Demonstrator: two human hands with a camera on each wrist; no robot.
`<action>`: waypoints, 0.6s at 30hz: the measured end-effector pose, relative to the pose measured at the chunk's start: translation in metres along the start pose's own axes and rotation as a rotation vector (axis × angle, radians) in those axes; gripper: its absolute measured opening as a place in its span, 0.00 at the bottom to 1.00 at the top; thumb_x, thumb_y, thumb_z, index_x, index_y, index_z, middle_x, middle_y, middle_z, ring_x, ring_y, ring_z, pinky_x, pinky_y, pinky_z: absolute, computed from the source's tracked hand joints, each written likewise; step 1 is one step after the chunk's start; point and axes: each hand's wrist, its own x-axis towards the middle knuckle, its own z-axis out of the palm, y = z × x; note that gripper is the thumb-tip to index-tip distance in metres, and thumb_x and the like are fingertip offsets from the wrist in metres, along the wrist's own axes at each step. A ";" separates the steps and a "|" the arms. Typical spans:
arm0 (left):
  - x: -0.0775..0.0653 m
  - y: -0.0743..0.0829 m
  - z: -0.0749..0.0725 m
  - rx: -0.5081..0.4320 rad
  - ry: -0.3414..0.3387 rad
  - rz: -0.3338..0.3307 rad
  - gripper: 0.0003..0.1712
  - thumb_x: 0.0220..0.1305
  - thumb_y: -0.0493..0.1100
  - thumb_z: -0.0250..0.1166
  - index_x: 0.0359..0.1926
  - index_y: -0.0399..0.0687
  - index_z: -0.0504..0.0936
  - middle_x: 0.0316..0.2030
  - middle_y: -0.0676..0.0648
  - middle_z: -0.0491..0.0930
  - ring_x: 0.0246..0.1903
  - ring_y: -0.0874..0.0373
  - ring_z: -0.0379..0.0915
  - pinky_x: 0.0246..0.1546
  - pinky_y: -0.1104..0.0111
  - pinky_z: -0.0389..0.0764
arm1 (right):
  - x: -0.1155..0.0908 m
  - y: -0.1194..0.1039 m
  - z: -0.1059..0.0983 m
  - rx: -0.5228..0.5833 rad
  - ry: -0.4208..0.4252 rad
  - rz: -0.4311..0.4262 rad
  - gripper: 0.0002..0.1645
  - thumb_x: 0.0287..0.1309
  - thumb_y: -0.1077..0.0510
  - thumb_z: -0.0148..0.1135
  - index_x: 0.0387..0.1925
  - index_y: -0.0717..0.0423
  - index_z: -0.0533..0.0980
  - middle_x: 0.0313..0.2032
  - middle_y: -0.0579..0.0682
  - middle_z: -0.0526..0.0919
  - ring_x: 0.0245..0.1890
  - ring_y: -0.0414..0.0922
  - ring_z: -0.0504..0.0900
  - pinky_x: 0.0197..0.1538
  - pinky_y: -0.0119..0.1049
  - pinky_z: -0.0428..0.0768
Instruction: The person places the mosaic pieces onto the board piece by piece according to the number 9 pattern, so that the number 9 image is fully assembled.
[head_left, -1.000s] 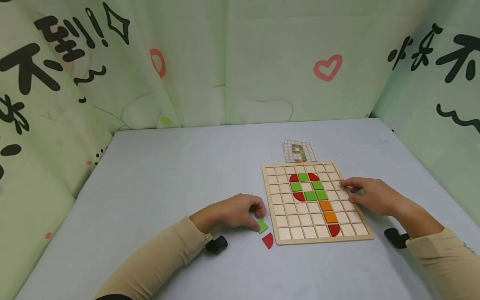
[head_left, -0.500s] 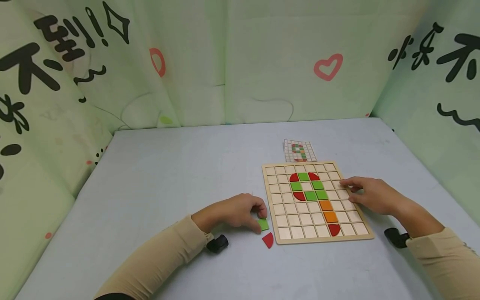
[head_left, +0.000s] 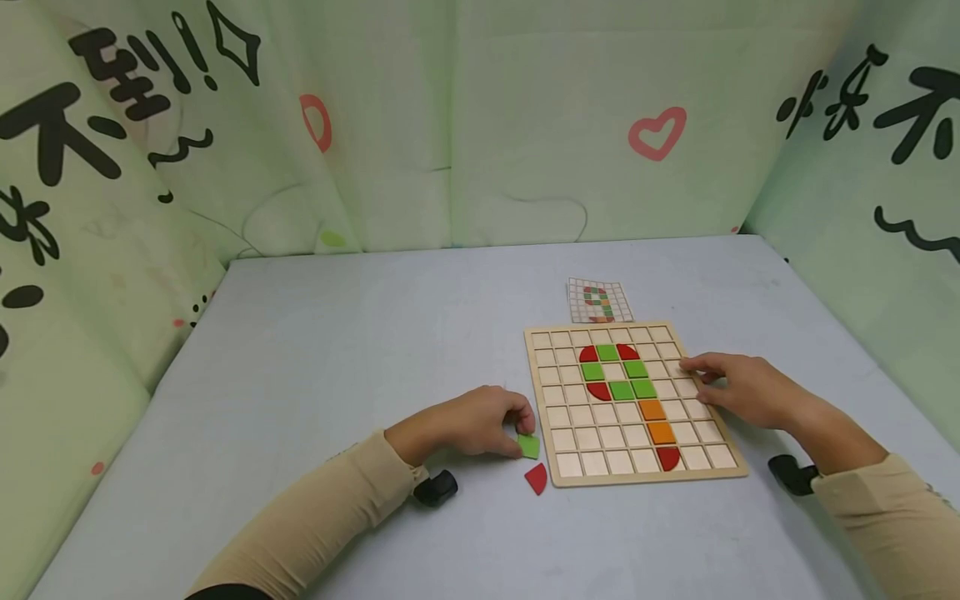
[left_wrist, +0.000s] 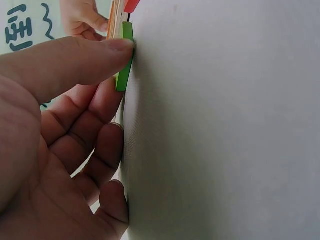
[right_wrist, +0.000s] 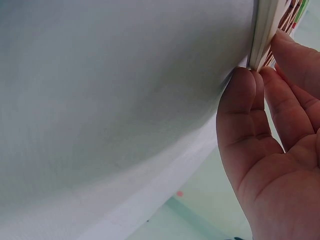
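Observation:
Between thumb and fingers my left hand [head_left: 480, 422] pinches a green square tile [head_left: 529, 447], low beside the left edge of a wooden grid board [head_left: 551, 417]. The left wrist view shows the thumb across the face of this green tile [left_wrist: 125, 75]. Just in front of it lies a red quarter-circle tile [head_left: 536, 479]. My right hand [head_left: 753, 392] holds the board's right edge; in the right wrist view the thumb is over the top and the fingertips [right_wrist: 242, 80] touch the side. Red, green and orange tiles [head_left: 652, 410] sit in the board's cells.
A small printed card [head_left: 600, 302] with a coloured grid pattern lies behind the board. The white-covered table [head_left: 337, 333] extends left and in front. Pale green curtains [head_left: 525, 125] with black characters and hearts enclose the back and sides.
The green tile has shifted slightly to the right and turned a little in my left hand's fingers. My right hand and the board stay where they were.

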 end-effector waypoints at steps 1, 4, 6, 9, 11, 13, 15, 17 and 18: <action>0.000 0.000 0.000 0.002 0.002 -0.003 0.13 0.57 0.36 0.75 0.35 0.54 0.79 0.33 0.58 0.77 0.39 0.63 0.69 0.43 0.74 0.72 | 0.000 0.000 0.000 -0.001 0.001 -0.002 0.30 0.62 0.61 0.65 0.64 0.67 0.71 0.53 0.71 0.77 0.54 0.67 0.72 0.55 0.65 0.71; 0.000 0.001 0.000 0.008 0.012 -0.012 0.12 0.57 0.36 0.74 0.36 0.53 0.79 0.33 0.58 0.77 0.39 0.63 0.69 0.43 0.74 0.73 | 0.000 0.000 0.000 -0.006 0.002 -0.004 0.30 0.62 0.61 0.65 0.64 0.67 0.71 0.53 0.71 0.77 0.54 0.67 0.73 0.55 0.65 0.71; 0.000 0.000 0.000 0.005 0.019 -0.020 0.12 0.57 0.36 0.74 0.37 0.53 0.80 0.33 0.58 0.77 0.39 0.63 0.70 0.43 0.74 0.73 | 0.000 0.000 0.000 -0.007 0.002 -0.002 0.30 0.62 0.61 0.65 0.64 0.67 0.71 0.53 0.71 0.77 0.54 0.67 0.72 0.55 0.65 0.71; 0.000 0.001 0.000 0.004 0.028 -0.026 0.12 0.57 0.37 0.75 0.38 0.52 0.80 0.33 0.58 0.77 0.38 0.64 0.70 0.44 0.74 0.73 | 0.000 0.000 -0.001 -0.009 0.002 -0.002 0.30 0.63 0.61 0.65 0.64 0.67 0.71 0.54 0.71 0.77 0.54 0.67 0.72 0.55 0.65 0.71; 0.000 0.001 0.000 0.002 0.031 -0.029 0.12 0.57 0.37 0.75 0.38 0.52 0.80 0.33 0.58 0.77 0.38 0.64 0.71 0.44 0.75 0.74 | 0.000 -0.001 -0.001 -0.009 0.002 -0.003 0.30 0.63 0.61 0.65 0.64 0.67 0.71 0.54 0.71 0.77 0.54 0.67 0.72 0.55 0.65 0.71; 0.000 0.002 0.000 -0.003 0.032 -0.032 0.12 0.57 0.37 0.75 0.38 0.52 0.80 0.33 0.58 0.77 0.38 0.64 0.71 0.43 0.74 0.74 | 0.000 -0.001 -0.001 -0.009 0.000 -0.005 0.30 0.63 0.61 0.65 0.64 0.67 0.71 0.54 0.71 0.77 0.55 0.68 0.72 0.55 0.66 0.70; 0.000 0.002 0.000 -0.009 0.036 -0.033 0.12 0.57 0.37 0.75 0.38 0.52 0.80 0.33 0.58 0.77 0.38 0.63 0.71 0.42 0.74 0.74 | 0.000 -0.001 -0.001 -0.006 -0.004 -0.005 0.30 0.63 0.61 0.64 0.64 0.67 0.71 0.54 0.71 0.77 0.55 0.68 0.72 0.55 0.66 0.70; 0.000 0.003 -0.001 -0.014 0.041 -0.030 0.12 0.57 0.37 0.75 0.38 0.52 0.81 0.33 0.58 0.78 0.38 0.63 0.71 0.42 0.74 0.74 | -0.001 -0.001 -0.001 -0.004 -0.006 -0.003 0.30 0.63 0.61 0.64 0.64 0.67 0.71 0.54 0.71 0.77 0.56 0.68 0.71 0.55 0.66 0.70; 0.001 0.004 -0.001 -0.013 0.044 -0.027 0.11 0.57 0.38 0.75 0.37 0.52 0.81 0.33 0.58 0.78 0.38 0.63 0.71 0.42 0.74 0.74 | -0.001 -0.001 -0.001 -0.004 -0.007 -0.002 0.30 0.63 0.61 0.65 0.64 0.66 0.71 0.54 0.71 0.77 0.56 0.68 0.71 0.55 0.66 0.70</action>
